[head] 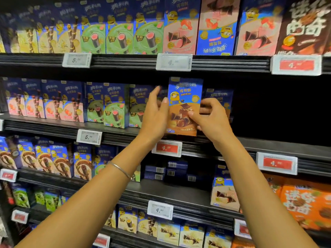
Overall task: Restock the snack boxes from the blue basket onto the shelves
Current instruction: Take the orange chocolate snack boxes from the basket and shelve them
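Snack box (184, 106), blue at the top and caramel-brown below with chocolate cones printed on it, is standing upright at the front of the second shelf (125, 135) from the top, held between both hands. The left hand (155, 113) is pressing against the box's left side. Its fingers (157, 90) are lying fairly straight and released, pointing up alongside the edge, while the thumb is touching the front left edge. A thin metal bracelet (120, 170) is circling that wrist. The right hand (211, 120) is grasping the snack box from the right. Its fingers (207, 104) are curling round the right edge and the thumb is pressing on the printed front, just over the cone picture. The box's bottom edge is sitting right at the shelf's front lip, though whether it is actually resting there or being held just above it is hard to tell from this angle. A red price tag (167, 148) is hanging on the shelf rail directly below the box. Green-fronted boxes (114, 108) are standing in a row to the left of the left hand, and another blue box (219, 99) is standing further back, just behind the right hand. Both forearms are reaching up from the bottom of the view.
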Demonstrator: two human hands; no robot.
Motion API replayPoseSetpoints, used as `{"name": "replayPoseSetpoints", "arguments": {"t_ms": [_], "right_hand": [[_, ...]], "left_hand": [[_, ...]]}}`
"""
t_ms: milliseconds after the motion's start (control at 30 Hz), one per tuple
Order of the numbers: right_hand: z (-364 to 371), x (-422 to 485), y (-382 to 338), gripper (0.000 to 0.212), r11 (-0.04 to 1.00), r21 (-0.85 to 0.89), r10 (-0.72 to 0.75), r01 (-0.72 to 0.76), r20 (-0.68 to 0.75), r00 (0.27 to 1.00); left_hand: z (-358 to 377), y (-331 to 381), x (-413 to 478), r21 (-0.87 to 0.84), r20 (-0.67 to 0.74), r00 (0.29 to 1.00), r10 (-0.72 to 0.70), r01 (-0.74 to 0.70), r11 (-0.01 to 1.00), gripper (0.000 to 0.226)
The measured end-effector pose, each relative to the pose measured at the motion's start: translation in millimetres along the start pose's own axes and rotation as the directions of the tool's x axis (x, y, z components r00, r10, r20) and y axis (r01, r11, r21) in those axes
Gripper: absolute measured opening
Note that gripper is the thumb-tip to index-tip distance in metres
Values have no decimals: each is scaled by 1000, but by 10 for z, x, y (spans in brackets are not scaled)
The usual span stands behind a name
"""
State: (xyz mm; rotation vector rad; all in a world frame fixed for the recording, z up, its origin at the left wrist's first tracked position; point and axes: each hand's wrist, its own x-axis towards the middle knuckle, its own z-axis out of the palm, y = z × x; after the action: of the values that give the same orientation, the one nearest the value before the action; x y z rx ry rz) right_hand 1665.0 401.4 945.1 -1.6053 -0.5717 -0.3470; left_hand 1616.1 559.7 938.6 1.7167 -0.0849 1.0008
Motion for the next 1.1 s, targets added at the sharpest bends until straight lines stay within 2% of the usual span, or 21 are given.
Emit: {"name": "replayPoseSetpoints", "arguments": {"t_ms": [33,67,133,167,233,333,467,633,833,1000,1100], "right_hand": [[-76,35,28,42,999,-52,1,-4,-65,998],[-140,63,57,42,993,-117,-7,-8,-125,992],[-216,112,119,42,969,-247,-26,-22,-192,981],[-230,129,158,41,951,-307,-28,-36,-200,979],[-222,159,239,40,912,-404,-19,-64,-197,980],[-178,195,313,35,869,-491,-48,-65,-213,976],[-104,250,311,27,820,-566,-50,-83,-216,975],[-14,288,309,25,784,-610,-30,-115,-222,975],[80,327,301,20,733,-667,-36,-132,-231,972],[125,369,304,18,705,-696,-36,-138,-229,973],[106,375,308,18,710,-690,-32,-139,-228,973]], "left_hand": [[0,-22,56,165,15,998,60,-62,984,51],[-9,-56,119,352,34,990,136,-139,925,53],[-28,-86,241,671,111,961,254,-261,694,55],[-31,-72,298,761,164,948,273,-297,577,58],[-16,-22,414,841,254,932,258,-345,417,69],[-19,41,601,859,359,912,200,-407,311,91],[-39,48,759,864,429,897,112,-443,239,96],[-24,60,760,868,419,891,173,-449,212,88],[-56,31,755,875,401,894,201,-439,205,90],[-81,2,731,874,419,876,240,-461,155,91],[-67,20,730,863,416,875,245,-465,196,83]]}}
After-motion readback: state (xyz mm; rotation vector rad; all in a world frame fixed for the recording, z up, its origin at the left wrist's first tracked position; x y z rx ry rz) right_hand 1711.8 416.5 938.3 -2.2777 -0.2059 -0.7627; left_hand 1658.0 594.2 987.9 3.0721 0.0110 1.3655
